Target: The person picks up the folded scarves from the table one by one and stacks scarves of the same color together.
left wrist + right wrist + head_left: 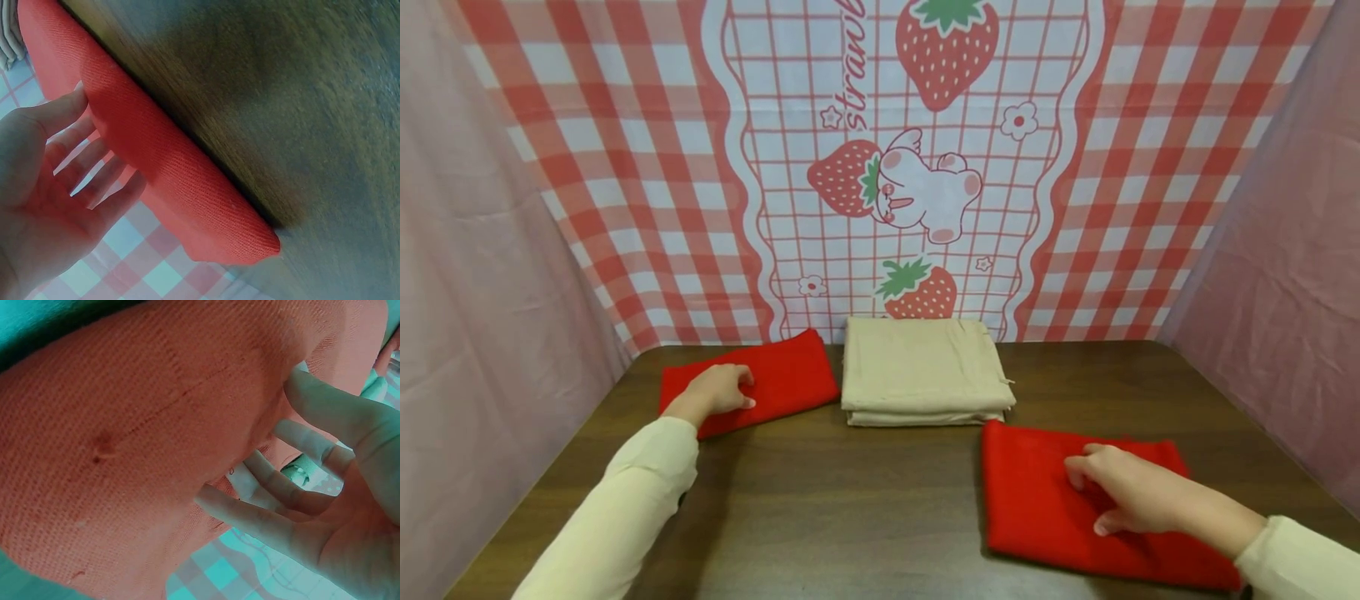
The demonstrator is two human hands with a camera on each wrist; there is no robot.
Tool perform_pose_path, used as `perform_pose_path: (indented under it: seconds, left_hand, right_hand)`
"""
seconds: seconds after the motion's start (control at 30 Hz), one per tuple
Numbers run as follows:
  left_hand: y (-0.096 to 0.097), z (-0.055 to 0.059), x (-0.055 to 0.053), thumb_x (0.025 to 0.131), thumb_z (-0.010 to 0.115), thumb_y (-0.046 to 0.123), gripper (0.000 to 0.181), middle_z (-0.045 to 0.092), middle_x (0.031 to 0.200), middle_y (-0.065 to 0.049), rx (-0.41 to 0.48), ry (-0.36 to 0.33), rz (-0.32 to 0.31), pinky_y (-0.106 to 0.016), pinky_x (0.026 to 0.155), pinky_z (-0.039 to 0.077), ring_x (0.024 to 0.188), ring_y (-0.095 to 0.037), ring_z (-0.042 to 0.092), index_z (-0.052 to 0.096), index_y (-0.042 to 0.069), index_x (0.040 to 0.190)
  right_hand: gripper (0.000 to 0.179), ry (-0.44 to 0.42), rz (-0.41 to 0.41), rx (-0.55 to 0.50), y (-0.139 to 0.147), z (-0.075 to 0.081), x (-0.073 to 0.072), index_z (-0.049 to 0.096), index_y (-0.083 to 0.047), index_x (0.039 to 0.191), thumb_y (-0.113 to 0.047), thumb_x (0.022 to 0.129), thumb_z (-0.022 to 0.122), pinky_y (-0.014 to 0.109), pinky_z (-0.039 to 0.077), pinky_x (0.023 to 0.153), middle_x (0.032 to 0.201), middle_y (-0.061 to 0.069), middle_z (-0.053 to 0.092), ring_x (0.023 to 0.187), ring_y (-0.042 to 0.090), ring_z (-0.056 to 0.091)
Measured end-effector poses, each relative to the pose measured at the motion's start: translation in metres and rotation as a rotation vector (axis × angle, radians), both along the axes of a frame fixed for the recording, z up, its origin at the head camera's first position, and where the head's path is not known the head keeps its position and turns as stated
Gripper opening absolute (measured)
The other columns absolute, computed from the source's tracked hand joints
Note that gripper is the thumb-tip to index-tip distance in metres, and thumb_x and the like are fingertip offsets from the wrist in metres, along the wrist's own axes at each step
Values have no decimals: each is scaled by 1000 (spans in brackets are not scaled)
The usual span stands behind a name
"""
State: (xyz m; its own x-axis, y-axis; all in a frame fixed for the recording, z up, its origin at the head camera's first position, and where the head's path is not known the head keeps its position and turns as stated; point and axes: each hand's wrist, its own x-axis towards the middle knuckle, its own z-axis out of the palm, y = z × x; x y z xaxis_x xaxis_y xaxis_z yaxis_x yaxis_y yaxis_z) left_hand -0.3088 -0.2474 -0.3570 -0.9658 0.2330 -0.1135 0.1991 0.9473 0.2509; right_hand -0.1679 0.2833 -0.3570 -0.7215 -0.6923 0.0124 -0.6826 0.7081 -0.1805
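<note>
Well, the left hand [718, 389], at the middle left of the head view, has loose, slightly bent fingers and no grip on anything. It is over the left red cloth [790, 375]; I cannot tell if every fingertip touches it. The right hand [1142, 493], at the lower right, is spread out too, over the right red cloth [1033, 500], and is not pinching it. The 2 red cloths look folded and lie on the brown table [820, 517]. Between them, near the middle of the frame, sits a folded tan cloth [925, 371]. Behind it, a checked sheet [647, 150] hangs at the top. My guess is that the step is picking up or setting down the red cloths, 1 for each hand. Next, the hands would need to pinch an edge, or lift off gently so the folds stay neat.
</note>
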Motion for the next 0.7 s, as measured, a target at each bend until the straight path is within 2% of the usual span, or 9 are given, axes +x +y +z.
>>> perform_pose_path:
  seconds: [0.33, 0.7]
  left_hand:
    - [0, 1, 1, 83, 72, 19, 41, 62, 119, -23, 11, -24, 9, -54, 98, 46, 107, -38, 55, 61, -1, 116]
    - [0, 1, 1, 83, 72, 19, 39, 62, 118, -23, 9, -20, 8, -53, 96, 47, 105, -37, 56, 61, -1, 115]
  right_hand:
    - [43, -54, -12, 25, -14, 3, 0, 50, -20, 83, -12, 60, 86, 16, 33, 57, 76, -11, 45, 69, -3, 35]
    - [45, -50, 3, 24, -29, 5, -1, 49, -20, 82, -18, 59, 88, 16, 34, 58, 74, -11, 45, 69, -3, 36]
